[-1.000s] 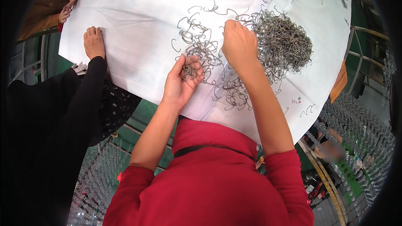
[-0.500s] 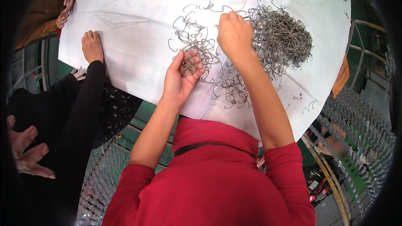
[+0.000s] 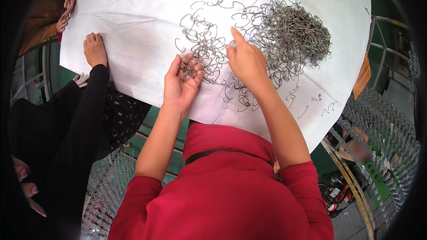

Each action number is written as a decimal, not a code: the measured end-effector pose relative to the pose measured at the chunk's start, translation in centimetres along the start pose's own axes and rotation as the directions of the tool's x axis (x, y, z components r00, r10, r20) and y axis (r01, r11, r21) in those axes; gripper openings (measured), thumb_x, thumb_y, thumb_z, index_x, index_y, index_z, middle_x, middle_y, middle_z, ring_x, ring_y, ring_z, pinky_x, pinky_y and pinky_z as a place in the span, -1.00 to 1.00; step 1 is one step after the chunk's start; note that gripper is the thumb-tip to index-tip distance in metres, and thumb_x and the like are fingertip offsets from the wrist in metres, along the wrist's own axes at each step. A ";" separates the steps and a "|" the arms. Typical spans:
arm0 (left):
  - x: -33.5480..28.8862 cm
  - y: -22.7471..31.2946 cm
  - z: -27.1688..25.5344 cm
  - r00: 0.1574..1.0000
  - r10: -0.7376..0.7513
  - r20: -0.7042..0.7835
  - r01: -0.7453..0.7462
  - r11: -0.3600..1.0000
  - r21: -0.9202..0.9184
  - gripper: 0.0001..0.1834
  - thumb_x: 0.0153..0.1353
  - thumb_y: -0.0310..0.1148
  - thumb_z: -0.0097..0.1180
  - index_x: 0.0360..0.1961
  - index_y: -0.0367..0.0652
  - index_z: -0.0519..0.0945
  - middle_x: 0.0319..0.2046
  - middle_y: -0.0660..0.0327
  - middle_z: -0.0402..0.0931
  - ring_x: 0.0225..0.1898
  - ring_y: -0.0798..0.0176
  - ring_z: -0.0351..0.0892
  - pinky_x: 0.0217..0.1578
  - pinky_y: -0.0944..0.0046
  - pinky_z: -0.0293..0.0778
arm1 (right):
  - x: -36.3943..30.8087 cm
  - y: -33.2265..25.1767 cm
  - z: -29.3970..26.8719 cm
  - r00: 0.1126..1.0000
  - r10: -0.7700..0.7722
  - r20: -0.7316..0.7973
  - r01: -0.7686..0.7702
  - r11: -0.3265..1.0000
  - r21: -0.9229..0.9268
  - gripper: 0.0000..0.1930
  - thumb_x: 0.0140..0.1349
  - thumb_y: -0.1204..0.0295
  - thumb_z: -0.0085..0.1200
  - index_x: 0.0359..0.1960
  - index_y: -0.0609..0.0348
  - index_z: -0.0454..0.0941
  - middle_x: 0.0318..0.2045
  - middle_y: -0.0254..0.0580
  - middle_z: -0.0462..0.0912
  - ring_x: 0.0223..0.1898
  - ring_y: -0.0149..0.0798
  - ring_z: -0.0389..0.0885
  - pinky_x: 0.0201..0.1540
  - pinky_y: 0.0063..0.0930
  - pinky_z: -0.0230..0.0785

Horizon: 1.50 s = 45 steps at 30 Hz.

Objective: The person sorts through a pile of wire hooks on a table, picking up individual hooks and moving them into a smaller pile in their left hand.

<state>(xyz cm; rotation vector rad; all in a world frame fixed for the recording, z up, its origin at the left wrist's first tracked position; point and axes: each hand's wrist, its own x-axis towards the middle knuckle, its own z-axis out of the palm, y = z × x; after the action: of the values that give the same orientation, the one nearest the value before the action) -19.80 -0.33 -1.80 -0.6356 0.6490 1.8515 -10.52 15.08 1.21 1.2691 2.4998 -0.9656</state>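
Observation:
My left hand (image 3: 177, 91) is palm up with its fingers curled round a small bunch of bent wire hooks (image 3: 187, 72). To its right, over the table, my right hand (image 3: 250, 64) has its index finger stretched forward and its thumb apart; nothing shows between them. Under and around that fingertip lie loose grey wire hooks (image 3: 205, 46), spread between my hands. A dense heap of the same hooks (image 3: 301, 33) rises to the right of my right hand.
A white sheet (image 3: 129, 40) covers the table. A co-worker's hand (image 3: 95, 50) rests on its left edge, and another person's hands (image 3: 66, 11) are at the far left corner. Strings of clear beads (image 3: 378, 124) hang at the right. An orange board (image 3: 362, 78) stands by the right edge.
My right hand has drawn back toward me, and its bunched fingers have parted, with the index finger now extended. My left hand has shifted a little left with the hooks in it.

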 end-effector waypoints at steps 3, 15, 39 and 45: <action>-0.9 0.1 0.7 0.999 0.025 -0.022 -0.024 1.000 0.013 -0.77 0.30 -0.26 -0.12 -0.28 -0.23 0.42 -0.44 0.22 0.34 -0.40 0.30 0.34 -0.39 0.37 0.41 | 1.0 1.0 0.3 0.995 -0.102 0.005 0.101 0.992 0.071 -0.57 0.20 0.25 -0.07 0.13 -0.03 0.34 -0.54 -0.04 0.61 -0.42 -0.03 0.59 -0.29 -0.20 0.40; -1.8 2.0 0.5 0.996 -0.013 0.085 0.005 0.996 0.090 -0.74 0.35 -0.22 -0.20 -0.39 -0.15 0.37 -0.72 0.41 0.08 -0.72 0.53 0.01 -0.75 0.53 0.03 | 2.1 6.3 -4.4 0.992 -0.058 0.114 0.050 0.996 0.067 -0.66 0.07 0.42 -0.15 -0.14 -0.05 0.58 -0.48 -0.11 0.61 -0.39 -0.12 0.57 -0.22 -0.31 0.37; -3.1 0.2 0.4 1.000 -0.019 0.022 0.009 0.919 0.395 -0.60 0.36 -0.11 -0.27 -0.11 -0.24 0.42 -0.52 0.27 0.30 -0.51 0.36 0.25 -0.50 0.41 0.26 | 0.6 7.5 -4.7 0.954 -0.072 0.292 0.062 0.997 0.043 -0.68 0.00 0.46 -0.16 -0.27 0.03 0.64 -0.54 -0.21 0.56 -0.46 -0.28 0.48 -0.30 -0.39 0.34; -3.5 0.0 0.4 0.999 -0.028 0.045 0.009 0.927 0.375 -0.57 0.36 -0.11 -0.30 -0.13 -0.30 0.42 -0.51 0.25 0.32 -0.49 0.34 0.25 -0.48 0.40 0.26 | -0.4 6.7 -5.3 0.949 -0.099 0.298 0.107 0.994 -0.011 -0.65 0.01 0.45 -0.16 -0.22 -0.07 0.63 -0.48 -0.16 0.63 -0.34 -0.19 0.58 -0.19 -0.33 0.39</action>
<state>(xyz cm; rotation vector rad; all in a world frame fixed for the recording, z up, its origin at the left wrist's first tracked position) -18.65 -2.35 0.85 -0.3401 0.9317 1.6584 -4.44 20.98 2.36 0.9129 2.3525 -1.0536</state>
